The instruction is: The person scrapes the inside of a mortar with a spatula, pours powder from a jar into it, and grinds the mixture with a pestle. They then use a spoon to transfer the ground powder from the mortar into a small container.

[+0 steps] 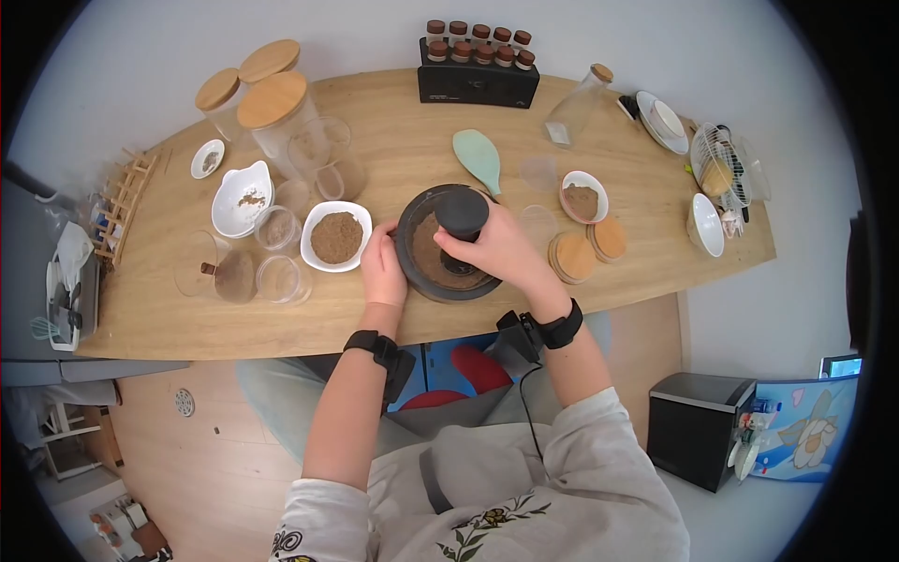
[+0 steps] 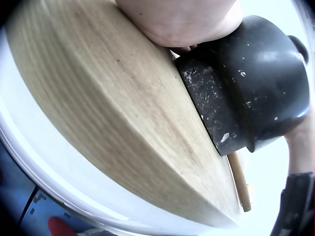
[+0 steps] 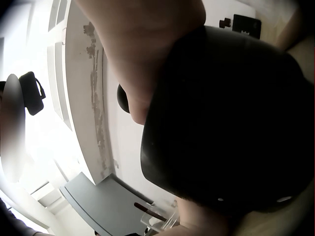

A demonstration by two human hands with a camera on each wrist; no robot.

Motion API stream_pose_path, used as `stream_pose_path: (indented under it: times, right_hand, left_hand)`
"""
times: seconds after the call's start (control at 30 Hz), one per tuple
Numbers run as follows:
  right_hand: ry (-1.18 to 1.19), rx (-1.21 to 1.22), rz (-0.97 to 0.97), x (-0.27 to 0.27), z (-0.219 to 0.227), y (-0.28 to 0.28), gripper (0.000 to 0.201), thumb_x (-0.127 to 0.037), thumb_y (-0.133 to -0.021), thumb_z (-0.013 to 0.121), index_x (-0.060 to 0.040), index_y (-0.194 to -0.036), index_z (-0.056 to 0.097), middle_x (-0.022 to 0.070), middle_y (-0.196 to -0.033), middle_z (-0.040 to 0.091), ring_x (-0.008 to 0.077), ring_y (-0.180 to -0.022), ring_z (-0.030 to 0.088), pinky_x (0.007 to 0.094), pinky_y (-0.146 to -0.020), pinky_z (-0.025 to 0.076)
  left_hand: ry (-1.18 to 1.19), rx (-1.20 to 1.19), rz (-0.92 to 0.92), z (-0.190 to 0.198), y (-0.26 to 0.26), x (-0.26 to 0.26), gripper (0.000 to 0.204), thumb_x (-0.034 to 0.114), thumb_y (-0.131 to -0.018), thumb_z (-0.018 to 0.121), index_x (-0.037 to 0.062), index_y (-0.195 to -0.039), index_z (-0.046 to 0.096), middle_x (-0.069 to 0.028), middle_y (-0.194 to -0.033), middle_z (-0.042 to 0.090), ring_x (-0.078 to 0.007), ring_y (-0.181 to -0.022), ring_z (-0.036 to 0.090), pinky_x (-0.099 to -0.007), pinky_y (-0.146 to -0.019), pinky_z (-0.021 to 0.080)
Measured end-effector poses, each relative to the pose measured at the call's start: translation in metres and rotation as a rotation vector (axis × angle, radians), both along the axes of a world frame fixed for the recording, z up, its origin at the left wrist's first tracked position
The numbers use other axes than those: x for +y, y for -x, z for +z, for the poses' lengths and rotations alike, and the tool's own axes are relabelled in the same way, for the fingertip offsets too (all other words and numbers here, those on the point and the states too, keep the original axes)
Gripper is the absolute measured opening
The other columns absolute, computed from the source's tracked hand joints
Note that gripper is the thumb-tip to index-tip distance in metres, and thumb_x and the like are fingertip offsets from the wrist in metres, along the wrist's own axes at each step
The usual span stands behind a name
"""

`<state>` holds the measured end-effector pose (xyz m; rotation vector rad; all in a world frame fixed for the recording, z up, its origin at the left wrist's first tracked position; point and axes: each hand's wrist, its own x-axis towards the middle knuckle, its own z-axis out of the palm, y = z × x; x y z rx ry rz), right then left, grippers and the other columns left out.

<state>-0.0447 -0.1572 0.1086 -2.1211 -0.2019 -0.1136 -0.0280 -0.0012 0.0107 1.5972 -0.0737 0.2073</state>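
Observation:
A dark mortar with brown powder inside stands near the table's front edge. My right hand grips the thick black pestle, its lower end in the powder. The left hand rests against the mortar's left side. In the left wrist view the black mortar stands on the wood beside the left hand. The right wrist view shows the right hand by a large dark shape that fills much of the picture.
Left of the mortar are a white bowl of brown powder, clear jars and a white dish. Rightward stand a small bowl and wooden lids. Behind lie a green spoon rest and a black spice rack.

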Motion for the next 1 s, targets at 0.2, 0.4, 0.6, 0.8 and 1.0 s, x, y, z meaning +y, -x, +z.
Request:
stream_pose_path:
  times: [0.2,0.4,0.6,0.8,1.0]
  right_hand:
    - [-0.206,-0.004,-0.064,-0.006,-0.011,0.001,0.036,-0.028,-0.069,0.068,-0.0018,-0.090,0.057,0.0095,-0.081,0.061,0.0208,-0.074,0.059,0.0303,-0.067,0.046]
    - [-0.214,0.082,0.037,-0.015,-0.011,-0.001,0.036,-0.027,-0.068,0.068,-0.0009,-0.090,0.056,0.0077,-0.079,0.061,0.0169,-0.072,0.058,0.0283,-0.066,0.045]
    - [-0.075,-0.008,0.032,-0.005,-0.007,0.004,0.038,-0.027,-0.068,0.069,-0.0009,-0.092,0.054,0.0084,-0.084,0.060,0.0163,-0.077,0.058,0.0281,-0.069,0.045]
    - [-0.351,-0.042,-0.012,-0.009,-0.008,0.002,0.019,-0.015,-0.072,0.064,-0.0026,-0.084,0.055,0.0036,-0.081,0.059,0.0122,-0.077,0.055,0.0266,-0.070,0.044]
    - [-0.086,-0.006,0.070,-0.002,0.004,0.004,0.020,-0.012,-0.074,0.062,-0.0029,-0.089,0.052,0.0026,-0.082,0.058,0.0119,-0.076,0.054,0.0277,-0.071,0.043]
  left_hand:
    - [-0.036,-0.021,-0.005,0.004,0.000,0.000,0.029,0.010,-0.085,0.032,-0.0041,-0.096,0.054,-0.0141,-0.086,0.060,-0.0221,-0.084,0.056,-0.0303,-0.078,0.042]
    - [-0.042,-0.013,-0.014,0.000,-0.001,0.002,0.030,0.011,-0.085,0.031,-0.0044,-0.096,0.054,-0.0148,-0.087,0.059,-0.0224,-0.084,0.056,-0.0301,-0.078,0.042]
    - [-0.026,-0.002,-0.018,-0.002,-0.001,0.002,0.029,0.012,-0.085,0.032,-0.0042,-0.096,0.054,-0.0148,-0.086,0.060,-0.0230,-0.083,0.056,-0.0305,-0.078,0.042]
    - [-0.046,-0.020,0.000,0.000,-0.001,0.001,0.029,0.011,-0.085,0.032,-0.0043,-0.095,0.055,-0.0150,-0.086,0.060,-0.0233,-0.082,0.057,-0.0310,-0.077,0.043]
    - [-0.044,-0.023,0.015,0.001,0.000,0.000,0.029,0.010,-0.085,0.032,-0.0041,-0.094,0.055,-0.0150,-0.086,0.060,-0.0235,-0.082,0.057,-0.0312,-0.077,0.043]
